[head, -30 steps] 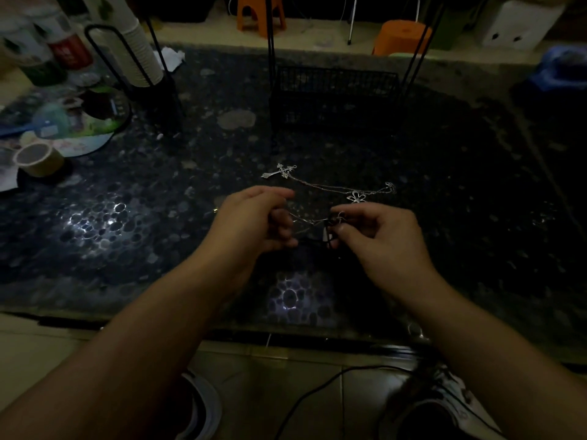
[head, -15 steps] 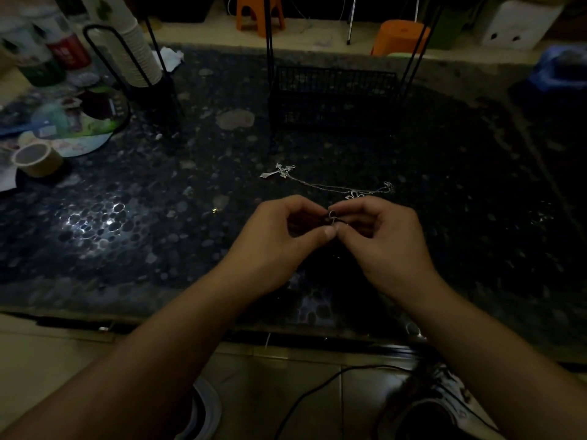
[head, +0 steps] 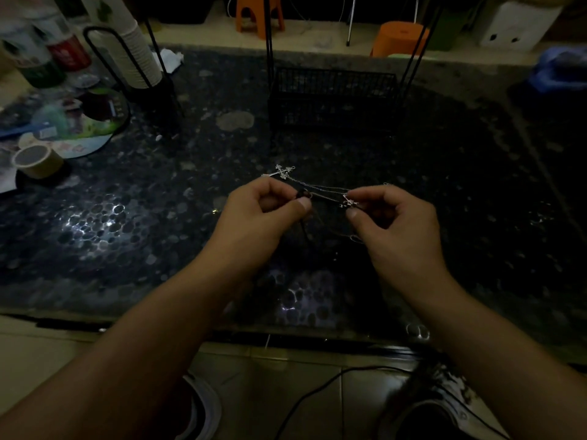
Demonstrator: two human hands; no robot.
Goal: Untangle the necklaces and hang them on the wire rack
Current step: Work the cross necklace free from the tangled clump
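The step in hand looks like the untangling itself, with nothing yet hung. Both hands are raised just above the dark pebble-patterned tabletop point(head: 95, 223), a little apart. The left hand point(head: 260, 217) has its fingers curled, thumb and forefinger pinching a small dark ring or pendant point(head: 303, 194), from which a dark cord point(head: 305, 230) seems to drop toward the table. The right hand point(head: 394, 223) is likewise curled, thumb and forefinger pinching a small silver flower-like charm point(head: 348, 203). Thin silver chains point(head: 327, 192) run between the two pinches, drawn fairly straight, and one strand leads off toward 11 o'clock to a silver cross pendant point(head: 283, 171) lying just beyond the left fingertips. In the dim light the crossings of the strands cannot be made out, nor how many necklaces there are. The black wire rack point(head: 333, 96) stands at 12 o'clock, well apart from the hands, its uprights rising out of view. At 10 o'clock sit a roll of tape point(head: 38, 160) and a stack of paper cups point(head: 133, 55) in a wire holder. The next move probably calls for easing the pinches apart gently, so the knot loosens rather than tightens, until one chain slides free to be carried to the rack.
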